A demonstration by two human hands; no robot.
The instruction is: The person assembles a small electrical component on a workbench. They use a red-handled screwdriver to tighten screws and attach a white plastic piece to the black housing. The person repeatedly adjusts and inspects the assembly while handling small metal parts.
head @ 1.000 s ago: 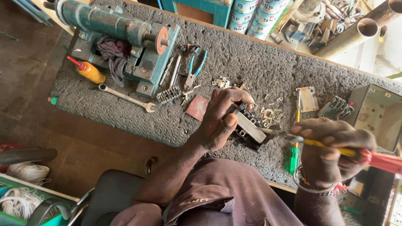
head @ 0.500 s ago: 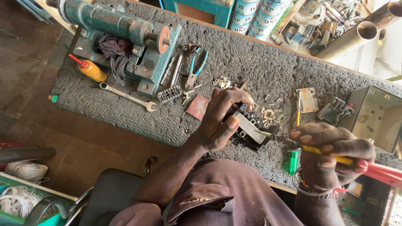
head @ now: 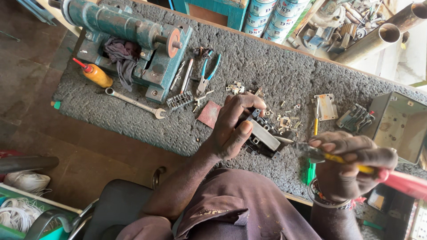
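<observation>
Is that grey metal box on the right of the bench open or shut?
Open. The box lies tipped on its side, its mouth towards the camera, showing a bare inside; no lid on it.

Grey, pebbled mat (head: 267, 71) underneath; teal vise (head: 133, 40) at eleven o'clock, orange bottle (head: 98, 75) with a red tip beside it. Blue-handled pliers (head: 208, 73) at twelve. Black-and-grey switch (head: 262, 138) centre, yellow-and-red screwdriver (head: 378, 173) at three, green one (head: 310, 171) below.
</observation>
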